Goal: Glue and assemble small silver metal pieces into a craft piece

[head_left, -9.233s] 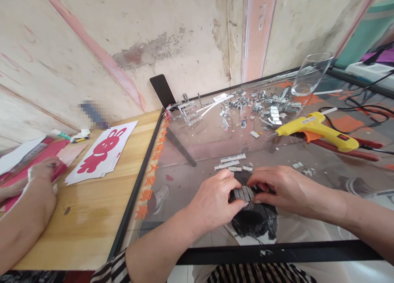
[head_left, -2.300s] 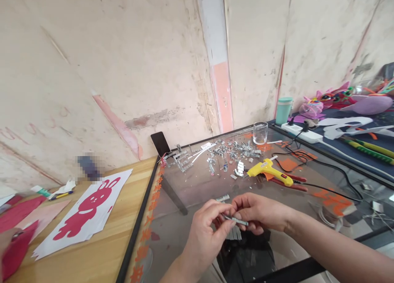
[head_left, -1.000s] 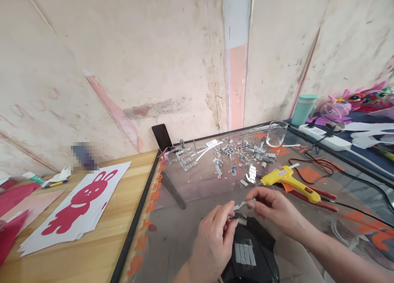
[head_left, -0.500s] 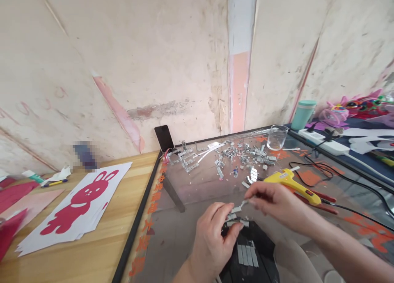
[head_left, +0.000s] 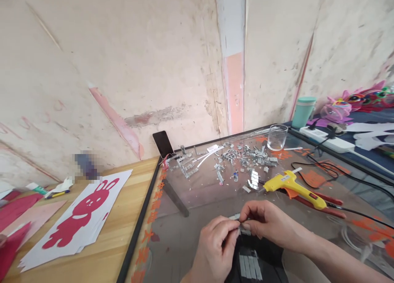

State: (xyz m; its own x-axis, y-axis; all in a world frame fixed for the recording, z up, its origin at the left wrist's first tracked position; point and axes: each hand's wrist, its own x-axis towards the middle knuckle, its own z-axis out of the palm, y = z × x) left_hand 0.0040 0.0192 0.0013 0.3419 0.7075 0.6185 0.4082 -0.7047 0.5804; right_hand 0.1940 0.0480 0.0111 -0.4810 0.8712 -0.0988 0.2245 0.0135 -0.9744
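Note:
My left hand [head_left: 217,244] and my right hand [head_left: 267,223] meet fingertip to fingertip over a black piece [head_left: 264,254] near the table's front. Both are closed in a pinch at small grey strips; the fingers hide most of what lies between them. One grey strip [head_left: 235,216] shows just behind the fingertips. Lower on the black piece, several grey strips [head_left: 250,267] lie side by side in a neat block. Beyond my right hand rests a yellow hot glue gun [head_left: 295,188], on top of red-handled pliers [head_left: 334,207].
Loose grey pieces [head_left: 237,155] are scattered along the back of the table, beside a clear glass [head_left: 277,137]. A phone [head_left: 163,143] leans at the wall. Rabbit-printed paper [head_left: 89,211] lies left. A power strip [head_left: 328,139], black cables and a mint cup [head_left: 304,111] are right.
My right hand has come down and left with its small piece, so its fingertips now meet those of my left hand over the black piece. The view has shifted slightly.

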